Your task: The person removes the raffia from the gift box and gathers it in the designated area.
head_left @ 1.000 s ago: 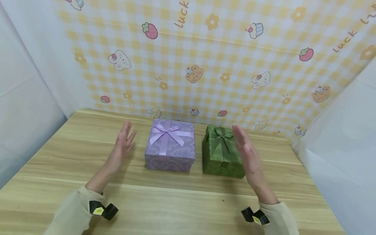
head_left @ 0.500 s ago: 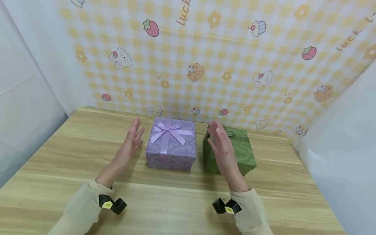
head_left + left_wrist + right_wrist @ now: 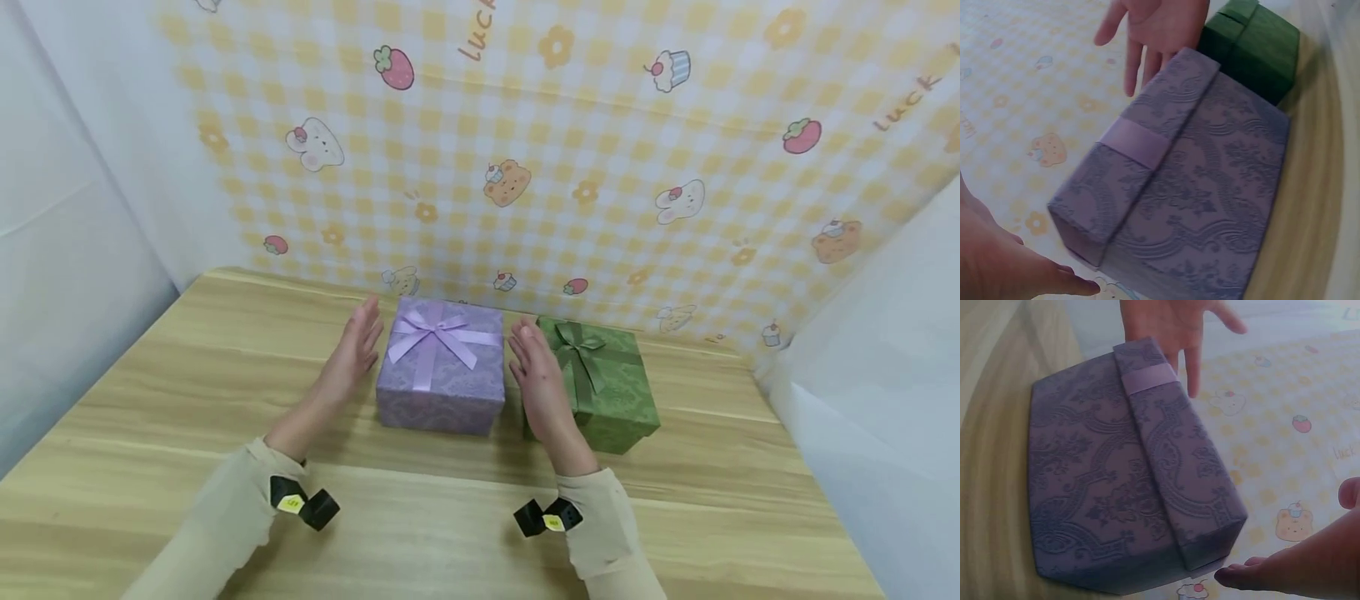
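Observation:
A purple gift box (image 3: 442, 408) with a lilac ribbon bow on its lid sits on the wooden table between both hands. My left hand (image 3: 351, 354) is held upright at the box's left side, fingers extended. On the other side my right hand (image 3: 538, 379) stands with straight fingers between the purple box and a green gift box (image 3: 622, 392), covering part of the green one. In the left wrist view, the fingers (image 3: 1066, 281) appear close to the purple lid's corner. The right wrist view shows fingertips (image 3: 1241, 575) near the opposite corner; whether they touch is unclear.
Behind the boxes hangs a yellow checked cloth (image 3: 450, 125) with cartoon prints. White curtains (image 3: 82, 183) flank the wooden table (image 3: 420, 517) on both sides. Small black cameras sit on both beige sleeves (image 3: 600, 525).
My right hand has moved left, from over the green box's right part into the space beside the purple box. My left hand has moved right, closer to the purple box.

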A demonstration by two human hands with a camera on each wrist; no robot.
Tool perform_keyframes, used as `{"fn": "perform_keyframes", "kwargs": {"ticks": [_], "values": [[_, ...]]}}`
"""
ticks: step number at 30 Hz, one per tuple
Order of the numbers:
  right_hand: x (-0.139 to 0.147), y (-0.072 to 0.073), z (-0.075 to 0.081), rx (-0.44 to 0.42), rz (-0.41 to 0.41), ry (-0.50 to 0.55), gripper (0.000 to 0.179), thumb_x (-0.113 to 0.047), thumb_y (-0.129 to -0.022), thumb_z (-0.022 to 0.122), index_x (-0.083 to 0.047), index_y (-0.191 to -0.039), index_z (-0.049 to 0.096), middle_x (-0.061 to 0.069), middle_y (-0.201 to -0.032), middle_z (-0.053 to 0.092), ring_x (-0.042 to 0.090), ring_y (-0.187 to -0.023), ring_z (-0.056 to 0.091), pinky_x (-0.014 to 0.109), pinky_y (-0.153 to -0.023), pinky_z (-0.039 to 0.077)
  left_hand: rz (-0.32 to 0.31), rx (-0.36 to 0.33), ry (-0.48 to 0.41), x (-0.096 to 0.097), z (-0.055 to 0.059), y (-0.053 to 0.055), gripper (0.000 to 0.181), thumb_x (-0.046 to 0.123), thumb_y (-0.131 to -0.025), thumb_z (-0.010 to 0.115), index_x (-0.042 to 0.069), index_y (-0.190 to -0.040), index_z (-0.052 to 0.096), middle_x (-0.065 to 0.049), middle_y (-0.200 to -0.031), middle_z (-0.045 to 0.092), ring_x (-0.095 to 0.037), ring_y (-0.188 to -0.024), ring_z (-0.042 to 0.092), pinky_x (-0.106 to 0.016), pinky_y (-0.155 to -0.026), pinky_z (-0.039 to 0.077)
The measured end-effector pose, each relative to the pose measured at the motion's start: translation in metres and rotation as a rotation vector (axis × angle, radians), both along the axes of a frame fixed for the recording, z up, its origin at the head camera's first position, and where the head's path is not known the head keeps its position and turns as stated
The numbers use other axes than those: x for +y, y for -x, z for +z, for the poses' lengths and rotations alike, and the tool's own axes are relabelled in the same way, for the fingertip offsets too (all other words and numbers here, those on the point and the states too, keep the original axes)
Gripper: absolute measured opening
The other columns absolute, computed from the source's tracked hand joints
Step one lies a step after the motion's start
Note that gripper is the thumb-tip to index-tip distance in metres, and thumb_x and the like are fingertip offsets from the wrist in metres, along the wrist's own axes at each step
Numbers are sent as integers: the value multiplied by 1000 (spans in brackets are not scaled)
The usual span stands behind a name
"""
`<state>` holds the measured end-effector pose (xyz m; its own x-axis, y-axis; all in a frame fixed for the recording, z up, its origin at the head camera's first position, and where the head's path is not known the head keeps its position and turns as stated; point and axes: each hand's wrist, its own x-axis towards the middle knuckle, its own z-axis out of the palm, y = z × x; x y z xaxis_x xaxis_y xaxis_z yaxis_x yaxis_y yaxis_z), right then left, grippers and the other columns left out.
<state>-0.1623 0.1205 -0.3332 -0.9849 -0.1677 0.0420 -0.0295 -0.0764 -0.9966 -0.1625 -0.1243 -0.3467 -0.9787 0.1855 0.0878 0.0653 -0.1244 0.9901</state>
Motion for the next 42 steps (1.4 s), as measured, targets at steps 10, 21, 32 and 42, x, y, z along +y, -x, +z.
{"fn": "perform_keyframes", "kwargs": {"ticks": [10,21,32,42], "values": [[-5,2,-13,-54,25,-81,64,-41,-101,31,-7,-150,7,12,-153,12,26,-139,14,42,-110,16,8,-136,63,11,-10,-4,68,50,-98,12,8,-150,0,-13,-154,-4,-28,-140,3,-45,-110,8],[-6,3,-16,-113,-20,-141,59,-35,-102,33,-7,-149,12,9,-154,10,26,-139,8,44,-110,9,64,-51,243,20,-15,-1,68,53,-98,13,11,-151,7,-9,-155,6,-22,-140,1,-43,-110,1],[-11,5,-21,-174,-34,-208,64,-34,-100,37,-6,-150,7,9,-155,7,23,-140,3,41,-111,7,83,-35,270,18,-19,-4,70,54,-97,15,11,-151,5,-9,-155,4,-23,-140,1,-45,-110,1],[-16,7,-27,-205,-47,-237,69,-35,-98,40,2,-148,9,15,-154,6,25,-140,4,41,-111,8,92,-117,288,16,-21,-3,77,59,-95,16,7,-150,0,-8,-155,-2,-20,-140,-4,-40,-110,-1]]}}
